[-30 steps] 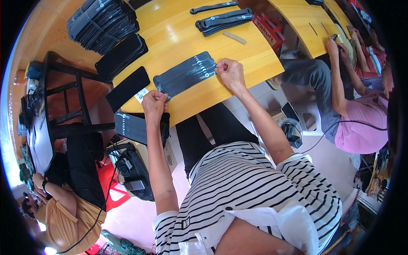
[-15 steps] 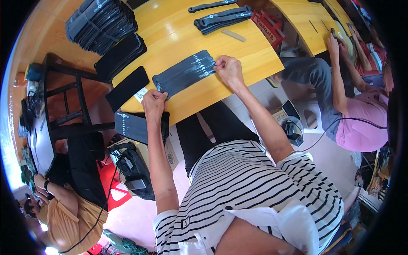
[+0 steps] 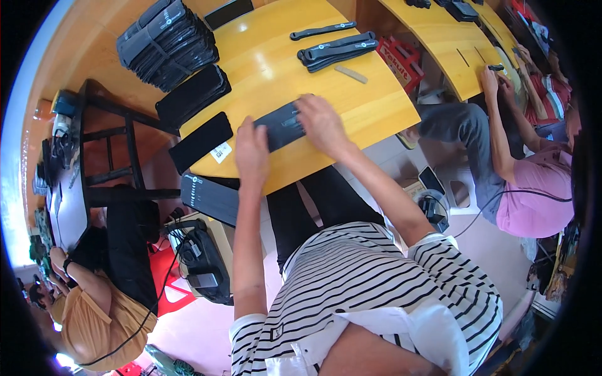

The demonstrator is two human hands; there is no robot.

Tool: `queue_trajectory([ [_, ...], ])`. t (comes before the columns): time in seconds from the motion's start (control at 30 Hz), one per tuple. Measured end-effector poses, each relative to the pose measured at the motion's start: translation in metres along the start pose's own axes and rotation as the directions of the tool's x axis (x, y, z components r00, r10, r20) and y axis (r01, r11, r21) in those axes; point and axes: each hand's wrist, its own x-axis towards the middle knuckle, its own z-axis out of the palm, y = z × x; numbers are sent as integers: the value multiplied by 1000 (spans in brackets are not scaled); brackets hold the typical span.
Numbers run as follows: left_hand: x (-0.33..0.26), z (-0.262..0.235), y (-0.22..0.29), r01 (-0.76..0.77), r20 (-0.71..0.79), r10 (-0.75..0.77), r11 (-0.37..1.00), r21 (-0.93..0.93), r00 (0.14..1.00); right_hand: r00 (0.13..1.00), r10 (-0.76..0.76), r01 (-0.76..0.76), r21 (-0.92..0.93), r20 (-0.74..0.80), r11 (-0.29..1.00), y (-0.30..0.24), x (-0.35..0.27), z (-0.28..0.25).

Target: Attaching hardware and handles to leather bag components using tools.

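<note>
A dark grey flat panel (image 3: pixel 280 127) with pale printed marks lies on the yellow table (image 3: pixel 269 59) near its front edge. My left hand (image 3: pixel 252 153) rests over its left end, fingers extended and covering that edge. Over the right end is my right hand (image 3: pixel 323 127), blurred by motion, its fingers stretched across the print. Left of my left hand lies a black flat panel (image 3: pixel 202 143) with a white label (image 3: pixel 221 152) at its corner. A similar printed panel (image 3: pixel 209 197) sits below the table edge, partly behind my left forearm.
Back left stand a strapped bundle of dark panels (image 3: pixel 166 47) and a black stack (image 3: pixel 193 96). Dark straps (image 3: pixel 337 51) and a tan strip (image 3: pixel 351 74) lie back right. A red crate (image 3: pixel 401 62) stands beyond the table. Co-workers sit on both sides.
Both hands have moved inward from the panel's ends, where they pinched its edges, and now lie over it. The view has shifted slightly.
</note>
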Motion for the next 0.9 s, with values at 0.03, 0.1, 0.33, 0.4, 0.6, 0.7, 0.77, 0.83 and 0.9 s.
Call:
queue_trajectory([
  [0.03,-3,14,-4,-97,63,94,994,51,994,976,-217,219,-52,28,974,-5,1,16],
  [0.1,-13,32,-10,-124,136,97,971,205,986,957,-267,276,-76,109,958,-10,-6,29],
  [0.33,-15,39,-11,-93,169,48,958,271,985,924,-243,285,-107,295,953,-11,-4,28],
  [0.4,-15,39,-12,-81,171,35,960,270,985,930,-201,243,-104,307,965,-8,-2,24],
  [0.6,-17,37,2,22,85,-59,926,378,995,956,-54,94,-126,287,988,3,0,6],
  [0.7,-17,39,1,66,86,-111,909,411,990,971,-3,39,-145,238,989,4,-4,5],
  [0.77,-15,40,-9,77,77,-117,915,397,990,979,5,26,-149,203,989,6,-1,6],
  [0.83,-14,36,-20,226,-75,-222,973,49,972,995,-8,14,-51,103,999,12,-3,8],
  [0.9,-10,24,-16,248,-190,-238,968,28,952,997,69,-71,119,18,990,21,0,7],
])
